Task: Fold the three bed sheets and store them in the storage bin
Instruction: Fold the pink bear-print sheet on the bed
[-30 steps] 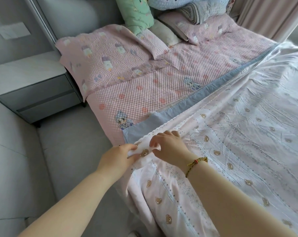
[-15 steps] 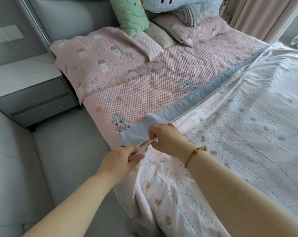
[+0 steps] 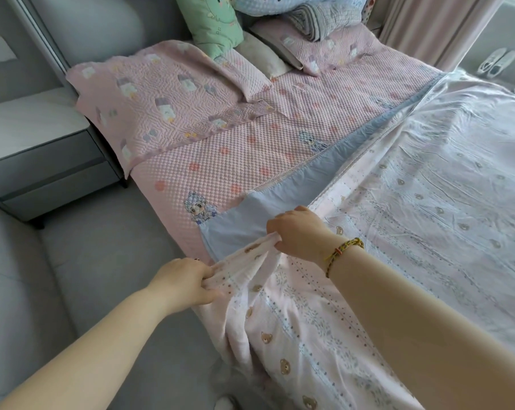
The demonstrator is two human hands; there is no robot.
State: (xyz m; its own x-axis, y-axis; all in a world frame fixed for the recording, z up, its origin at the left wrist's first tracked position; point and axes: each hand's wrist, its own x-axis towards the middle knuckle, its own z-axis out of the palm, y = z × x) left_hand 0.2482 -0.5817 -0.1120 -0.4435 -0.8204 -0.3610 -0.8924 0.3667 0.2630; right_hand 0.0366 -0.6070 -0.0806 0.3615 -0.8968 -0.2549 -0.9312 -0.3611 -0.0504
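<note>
Fingertips of the left hand (image 3: pixel 185 281) are buried in the gathered edge of the bear-print sheet (image 3: pixel 428 202). Those of the right hand (image 3: pixel 297 232) curl under the same edge, out of sight. Just beyond the grip, the blue sheet (image 3: pixel 238 229) shows only as a strip, the rest being covered. To the right of the grip and below it, the bear-print sheet runs off the frame. Far beyond the grip, two pale shapes (image 3: pixel 497 62) are too small to identify.
</note>
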